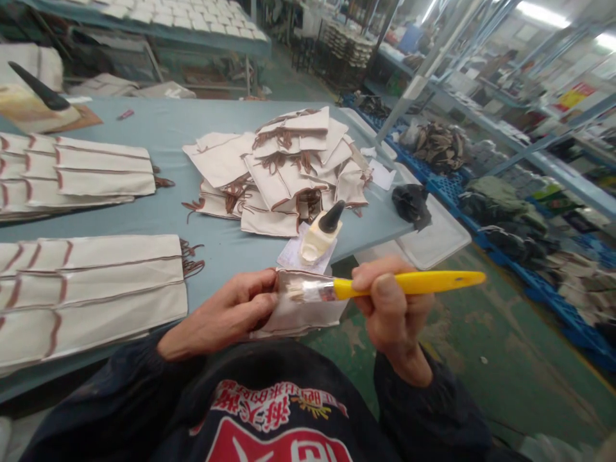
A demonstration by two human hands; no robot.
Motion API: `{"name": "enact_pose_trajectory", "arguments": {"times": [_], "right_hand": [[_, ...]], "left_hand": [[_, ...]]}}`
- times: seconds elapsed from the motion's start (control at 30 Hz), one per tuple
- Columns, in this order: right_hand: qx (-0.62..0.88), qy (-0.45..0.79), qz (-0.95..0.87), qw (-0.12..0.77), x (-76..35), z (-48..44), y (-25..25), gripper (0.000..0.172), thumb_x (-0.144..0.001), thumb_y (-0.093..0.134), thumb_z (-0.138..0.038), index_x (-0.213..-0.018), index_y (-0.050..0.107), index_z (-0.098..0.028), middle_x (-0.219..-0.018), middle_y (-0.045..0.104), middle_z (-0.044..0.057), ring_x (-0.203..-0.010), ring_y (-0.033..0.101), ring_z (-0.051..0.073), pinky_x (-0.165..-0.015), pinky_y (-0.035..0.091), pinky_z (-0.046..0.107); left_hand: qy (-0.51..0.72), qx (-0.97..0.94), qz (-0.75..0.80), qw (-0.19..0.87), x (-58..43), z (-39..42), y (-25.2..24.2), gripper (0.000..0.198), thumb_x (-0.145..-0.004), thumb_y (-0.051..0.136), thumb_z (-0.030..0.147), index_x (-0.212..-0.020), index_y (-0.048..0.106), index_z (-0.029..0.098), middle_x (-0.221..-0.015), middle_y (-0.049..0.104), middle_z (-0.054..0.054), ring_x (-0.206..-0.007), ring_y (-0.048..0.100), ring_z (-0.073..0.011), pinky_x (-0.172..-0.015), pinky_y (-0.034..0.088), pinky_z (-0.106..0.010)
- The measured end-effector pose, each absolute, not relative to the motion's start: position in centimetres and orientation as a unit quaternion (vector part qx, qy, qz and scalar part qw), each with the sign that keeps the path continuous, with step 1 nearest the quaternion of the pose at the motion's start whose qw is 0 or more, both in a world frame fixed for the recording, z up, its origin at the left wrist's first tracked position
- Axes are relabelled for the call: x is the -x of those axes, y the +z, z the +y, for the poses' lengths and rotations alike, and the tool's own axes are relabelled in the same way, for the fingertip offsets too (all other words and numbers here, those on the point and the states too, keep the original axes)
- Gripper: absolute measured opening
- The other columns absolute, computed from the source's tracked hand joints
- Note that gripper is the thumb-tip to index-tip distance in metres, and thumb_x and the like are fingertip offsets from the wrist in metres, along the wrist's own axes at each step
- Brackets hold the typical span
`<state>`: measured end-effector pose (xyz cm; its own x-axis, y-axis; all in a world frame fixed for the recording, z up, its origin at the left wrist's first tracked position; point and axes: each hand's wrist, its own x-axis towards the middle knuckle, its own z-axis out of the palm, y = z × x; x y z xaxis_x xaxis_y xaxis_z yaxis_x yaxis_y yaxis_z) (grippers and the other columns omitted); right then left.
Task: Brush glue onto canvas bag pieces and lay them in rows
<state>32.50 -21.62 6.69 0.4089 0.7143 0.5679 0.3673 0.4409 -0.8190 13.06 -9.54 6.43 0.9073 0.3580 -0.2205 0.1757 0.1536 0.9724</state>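
My left hand [226, 314] grips a small cream fabric piece [308, 314] with a brown edge, held just off the table's near edge. My right hand [392, 308] is closed around the yellow handle of a flat brush [385, 285]. The brush's bristles lie across the top of the fabric piece, close to my left fingertips. A cream glue bottle [320, 237] with a black nozzle stands on a slip of paper just beyond the piece.
A loose heap of cream pieces with brown cords [283, 167] sits mid-table. Overlapped rows of pieces [91, 289] lie at the left, with more rows [77, 170] behind. The blue-grey table [168, 128] ends at the right; a white tray [437, 237] and blue pallets [553, 282] lie beyond.
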Motion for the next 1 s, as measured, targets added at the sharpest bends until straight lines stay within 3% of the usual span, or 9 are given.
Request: {"name": "enact_pose_trajectory", "arguments": {"times": [0.13,0.2,0.37,0.47,0.6,0.77,0.9,1.0], "right_hand": [[0.55,0.037,-0.613,0.566,-31.9,-20.2,6.1,0.018,-0.106,0.057,-0.032,-0.094,0.069,-0.026,-0.072,0.069,-0.003,-0.051,0.058,0.012,-0.05,0.049,0.026],[0.553,0.003,-0.627,0.549,-31.7,-19.3,5.8,0.02,-0.106,0.057,-0.033,-0.092,0.068,-0.025,-0.076,0.072,-0.002,-0.055,0.062,0.012,-0.053,0.052,0.026],[0.55,0.011,-0.547,0.631,-31.5,-19.4,6.5,0.028,-0.109,0.052,-0.036,-0.088,0.067,-0.024,-0.065,0.06,-0.006,-0.041,0.043,0.007,-0.04,0.039,0.023],[0.55,0.056,-0.53,0.643,-31.4,-19.9,6.9,0.026,-0.106,0.057,-0.034,-0.085,0.068,-0.023,-0.063,0.057,-0.005,-0.038,0.038,0.008,-0.035,0.034,0.024],[0.561,0.066,-0.574,0.592,-30.8,-18.9,6.1,0.022,-0.105,0.059,-0.031,-0.087,0.07,-0.023,-0.063,0.058,-0.005,-0.041,0.044,0.008,-0.039,0.037,0.024],[0.56,0.039,-0.52,0.643,-30.6,-18.7,5.5,0.027,-0.107,0.056,-0.036,-0.087,0.069,-0.024,-0.065,0.059,-0.005,-0.041,0.041,0.007,-0.041,0.038,0.023],[0.576,0.069,-0.535,0.614,-30.5,-19.8,5.8,0.025,-0.107,0.058,-0.037,-0.088,0.069,-0.024,-0.062,0.058,-0.006,-0.039,0.039,0.007,-0.04,0.037,0.023],[0.575,0.057,-0.548,0.605,-30.3,-19.2,5.0,0.028,-0.109,0.054,-0.038,-0.089,0.068,-0.024,-0.065,0.06,-0.005,-0.043,0.047,0.009,-0.045,0.042,0.024]], "left_hand": [[0.051,-0.64,0.192,0.742,-13.0,-9.7,6.1,0.015,-0.091,0.056,0.03,-0.089,0.064,0.018,-0.067,0.048,0.005,-0.057,0.037,-0.0109,-0.049,0.031,-0.021],[0.055,-0.639,0.205,0.739,-12.7,-9.6,5.5,0.017,-0.091,0.057,0.032,-0.084,0.063,0.018,-0.069,0.049,0.004,-0.061,0.04,-0.012,-0.052,0.034,-0.021],[0.071,-0.613,0.23,0.753,-11.8,-9.2,4.5,0.018,-0.087,0.058,0.034,-0.077,0.058,0.018,-0.069,0.046,0.004,-0.062,0.041,-0.0122,-0.056,0.035,-0.023],[0.083,-0.618,0.23,0.747,-11.7,-9.1,4.9,0.018,-0.085,0.057,0.032,-0.073,0.055,0.019,-0.072,0.049,0.003,-0.063,0.042,-0.0127,-0.055,0.035,-0.023],[0.054,-0.617,0.217,0.754,-11.8,-9.2,5.1,0.017,-0.088,0.057,0.033,-0.081,0.059,0.018,-0.077,0.053,0.002,-0.066,0.045,-0.0129,-0.058,0.037,-0.023],[0.062,-0.592,0.246,0.765,-11.7,-9.1,4.4,0.018,-0.089,0.059,0.034,-0.082,0.062,0.017,-0.078,0.055,0.002,-0.069,0.049,-0.0135,-0.062,0.041,-0.024],[0.07,-0.584,0.228,0.776,-11.8,-9.3,4.4,0.017,-0.087,0.06,0.032,-0.09,0.068,0.017,-0.085,0.064,-0.001,-0.076,0.056,-0.0172,-0.068,0.047,-0.026],[0.079,-0.598,0.212,0.769,-11.9,-9.7,4.4,0.018,-0.091,0.057,0.031,-0.089,0.068,0.017,-0.084,0.064,-0.001,-0.079,0.058,-0.0182,-0.069,0.049,-0.027]]}}
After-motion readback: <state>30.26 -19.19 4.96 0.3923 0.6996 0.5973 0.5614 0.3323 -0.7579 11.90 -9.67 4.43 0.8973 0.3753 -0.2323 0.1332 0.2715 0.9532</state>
